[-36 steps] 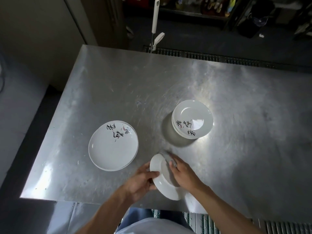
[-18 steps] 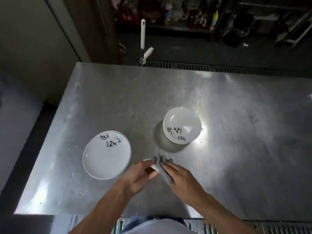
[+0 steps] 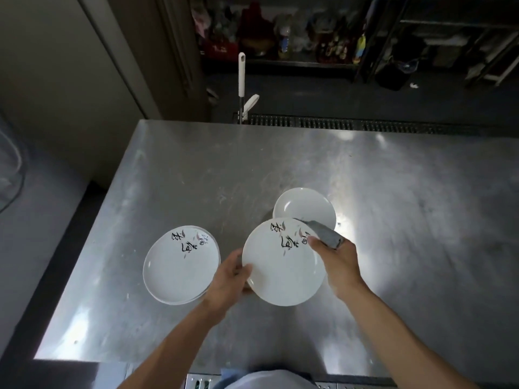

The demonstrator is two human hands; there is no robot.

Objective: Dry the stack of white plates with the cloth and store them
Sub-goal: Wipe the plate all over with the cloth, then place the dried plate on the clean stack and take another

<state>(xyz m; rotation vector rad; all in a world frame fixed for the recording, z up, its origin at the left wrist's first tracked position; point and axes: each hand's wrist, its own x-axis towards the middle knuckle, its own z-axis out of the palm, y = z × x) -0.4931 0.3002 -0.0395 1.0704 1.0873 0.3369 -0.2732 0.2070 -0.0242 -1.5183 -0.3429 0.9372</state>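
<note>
A person holds a white plate [image 3: 280,265] face up above a steel table [image 3: 421,220], the left hand [image 3: 230,279] gripping its near-left rim, thumb on top, while the right hand [image 3: 339,265] pinches a folded grey cloth [image 3: 323,234] against the far-right rim. One stack of plates [image 3: 179,270] sits on the table just left of the held plate, and a second stack [image 3: 303,206] lies partly hidden behind it. The job looks about midway: this plate is being dried, which pile is already dry cannot be told, and nothing has been stored yet.
</note>
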